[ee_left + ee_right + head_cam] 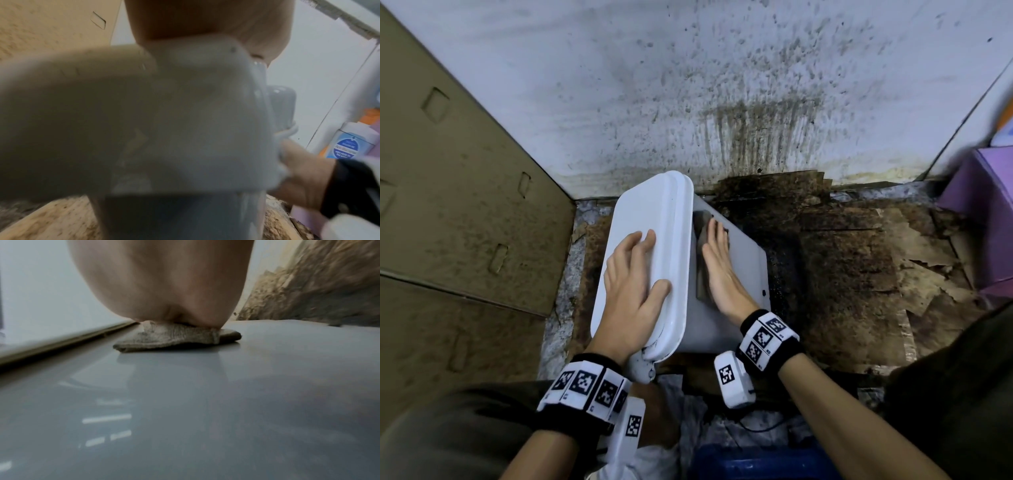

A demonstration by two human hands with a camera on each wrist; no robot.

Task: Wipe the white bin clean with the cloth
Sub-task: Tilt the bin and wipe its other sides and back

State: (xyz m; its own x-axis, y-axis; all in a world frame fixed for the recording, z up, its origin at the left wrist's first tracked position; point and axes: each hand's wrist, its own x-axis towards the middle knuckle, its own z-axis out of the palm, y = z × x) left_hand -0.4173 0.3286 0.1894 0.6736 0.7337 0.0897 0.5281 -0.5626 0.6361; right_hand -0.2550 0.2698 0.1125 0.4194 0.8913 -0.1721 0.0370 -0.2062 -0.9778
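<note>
The white bin (736,270) lies tilted on the floor, lid (650,219) to the left and one flat side facing up. My left hand (635,274) rests on the lid, fingers spread and straight. On that upward side my right hand (717,263) presses flat on a folded grey-brown cloth (700,240), right beside the lid's rim. In the right wrist view the cloth (176,337) sits squashed under my palm on the glossy bin side (226,402). The left wrist view is blurred, showing the bin's lid hinge (185,113) close up.
A stained white wall (688,85) stands just behind the bin. Cardboard boxes (448,188) close the left side. Dirty, torn cardboard (859,257) covers the floor to the right, with a purple box (983,212) beyond. A blue object (756,462) lies near my knees.
</note>
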